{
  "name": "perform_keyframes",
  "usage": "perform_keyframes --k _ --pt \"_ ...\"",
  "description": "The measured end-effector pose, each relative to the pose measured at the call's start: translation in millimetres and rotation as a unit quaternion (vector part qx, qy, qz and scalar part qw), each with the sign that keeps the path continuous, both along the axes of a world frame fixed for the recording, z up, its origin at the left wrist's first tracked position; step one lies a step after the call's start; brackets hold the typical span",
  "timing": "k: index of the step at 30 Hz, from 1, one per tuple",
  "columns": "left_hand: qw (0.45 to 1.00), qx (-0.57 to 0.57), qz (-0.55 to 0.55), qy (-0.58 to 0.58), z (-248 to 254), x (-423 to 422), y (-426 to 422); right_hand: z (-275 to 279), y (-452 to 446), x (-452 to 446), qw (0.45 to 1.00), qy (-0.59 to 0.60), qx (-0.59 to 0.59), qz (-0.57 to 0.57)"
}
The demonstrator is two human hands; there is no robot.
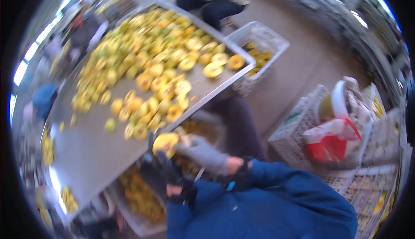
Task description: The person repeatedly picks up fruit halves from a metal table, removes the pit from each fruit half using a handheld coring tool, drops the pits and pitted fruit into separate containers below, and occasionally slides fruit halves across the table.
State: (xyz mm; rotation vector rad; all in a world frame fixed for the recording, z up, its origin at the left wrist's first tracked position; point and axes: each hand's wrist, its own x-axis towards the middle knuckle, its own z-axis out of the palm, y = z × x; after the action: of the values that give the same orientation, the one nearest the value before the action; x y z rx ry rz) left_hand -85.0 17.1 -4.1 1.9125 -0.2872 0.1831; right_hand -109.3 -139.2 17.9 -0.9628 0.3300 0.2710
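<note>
My left hand [169,172], in a dark glove, grips a halved yellow fruit [165,144] that looks like a peach, cut face upward, at the table's near edge. My right hand [202,153], in a grey glove, is closed close beside the fruit's right side. Something pale and small shows at its fingertips, too blurred to name. Just beyond my hands, many yellow fruit halves [147,66] lie heaped on the metal table [90,157], some cut face up. Below the edge, a crate [138,226] holds more yellow pieces [140,196].
A white crate [276,44] with yellow pieces stands by the table's far right corner. To my right are stacked crates [287,129], a bucket [339,101] and a red-and-white bag [330,148]. People sit [216,6] and stand [82,31] around the table.
</note>
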Motion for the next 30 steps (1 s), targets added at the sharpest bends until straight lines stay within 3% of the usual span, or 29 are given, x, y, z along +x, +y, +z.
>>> perform_keyframes --k 1,4,7,10,12,15,18,20,22,30 --pt "1.000 -0.020 0.005 0.001 5 1 0 -4 -4 -4 0.986 -0.074 -0.149 0.007" --pt "0.992 -0.123 0.002 0.024 15 0 -3 -20 -11 -13 0.833 -0.230 -0.502 -0.013" --pt "0.964 -0.253 -0.024 0.072 23 5 -13 -1 -20 -18 0.725 -0.300 -0.619 0.039" --pt "0.925 -0.358 -0.057 0.119 25 10 -18 4 -17 -18 0.680 -0.353 -0.642 0.033" --pt "0.901 -0.404 -0.076 0.141 24 12 -19 7 -18 -17 0.674 -0.353 -0.646 0.056" --pt "0.913 -0.382 -0.064 0.127 26 14 -22 8 -19 -16 0.672 -0.339 -0.654 0.082" --pt "0.977 -0.201 0.015 0.073 31 14 -27 11 -17 -15 0.670 -0.312 -0.663 0.119" --pt "0.983 -0.177 0.040 0.041 26 14 -28 8 -16 -14 0.674 -0.307 -0.658 0.136" --pt "0.971 -0.227 0.039 0.068 32 12 -30 0 -14 -13 0.684 -0.318 -0.641 0.141" --pt "0.982 -0.175 0.066 0.015 32 6 -26 0 -2 -12 0.732 -0.294 -0.596 0.150"
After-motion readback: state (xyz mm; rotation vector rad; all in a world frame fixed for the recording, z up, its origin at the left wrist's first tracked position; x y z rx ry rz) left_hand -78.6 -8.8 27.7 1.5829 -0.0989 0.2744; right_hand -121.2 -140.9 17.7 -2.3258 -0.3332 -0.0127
